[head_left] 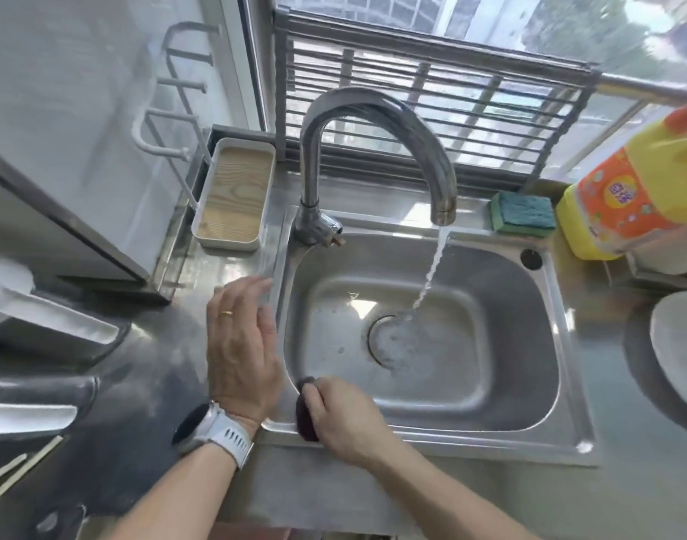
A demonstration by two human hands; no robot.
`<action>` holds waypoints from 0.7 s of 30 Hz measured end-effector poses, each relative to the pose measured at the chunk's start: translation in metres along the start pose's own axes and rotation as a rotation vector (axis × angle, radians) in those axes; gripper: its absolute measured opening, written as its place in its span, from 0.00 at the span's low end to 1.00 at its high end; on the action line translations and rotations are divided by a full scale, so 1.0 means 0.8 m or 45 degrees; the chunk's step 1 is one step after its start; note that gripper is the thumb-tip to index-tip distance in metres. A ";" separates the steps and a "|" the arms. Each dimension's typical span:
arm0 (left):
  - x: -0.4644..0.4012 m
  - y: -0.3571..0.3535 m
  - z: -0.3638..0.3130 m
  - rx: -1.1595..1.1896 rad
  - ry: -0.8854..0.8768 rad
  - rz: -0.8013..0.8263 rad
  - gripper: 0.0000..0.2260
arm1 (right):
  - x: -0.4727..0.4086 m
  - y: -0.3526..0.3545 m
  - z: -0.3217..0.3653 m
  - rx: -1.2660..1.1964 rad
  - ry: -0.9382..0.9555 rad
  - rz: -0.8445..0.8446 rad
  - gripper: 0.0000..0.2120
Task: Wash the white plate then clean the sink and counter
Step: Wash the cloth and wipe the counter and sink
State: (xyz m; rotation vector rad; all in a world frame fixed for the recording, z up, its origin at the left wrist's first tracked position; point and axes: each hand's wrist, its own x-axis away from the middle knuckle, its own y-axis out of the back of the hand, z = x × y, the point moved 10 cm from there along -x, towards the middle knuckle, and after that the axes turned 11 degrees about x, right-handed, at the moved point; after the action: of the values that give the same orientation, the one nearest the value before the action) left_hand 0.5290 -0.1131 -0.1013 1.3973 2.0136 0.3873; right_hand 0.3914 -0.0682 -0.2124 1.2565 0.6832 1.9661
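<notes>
Dark maroon scrub pad [306, 409] sits on the stainless steel sink [529, 383] near-left rim, long axis running away from me. My right hand [347, 417] grips it; left hand [242, 344], fingers flat, rests just left of the sink. I'd scrub right, along the near wall.

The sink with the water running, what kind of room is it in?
Most likely a home kitchen. A steel sink sits in a counter with its faucet running, a sponge and a yellow dish soap bottle stand behind it, and a white plate lies to the right.
</notes>
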 end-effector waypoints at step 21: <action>0.061 -0.099 0.006 -0.310 -0.212 0.434 0.13 | -0.112 0.228 -0.218 2.075 1.114 -0.051 0.10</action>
State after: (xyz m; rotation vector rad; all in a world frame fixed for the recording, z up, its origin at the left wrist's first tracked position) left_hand 0.4643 -0.0998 -0.1668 1.5600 1.5395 0.6204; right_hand 0.2075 -0.2623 -0.1957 0.9003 3.0512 1.6437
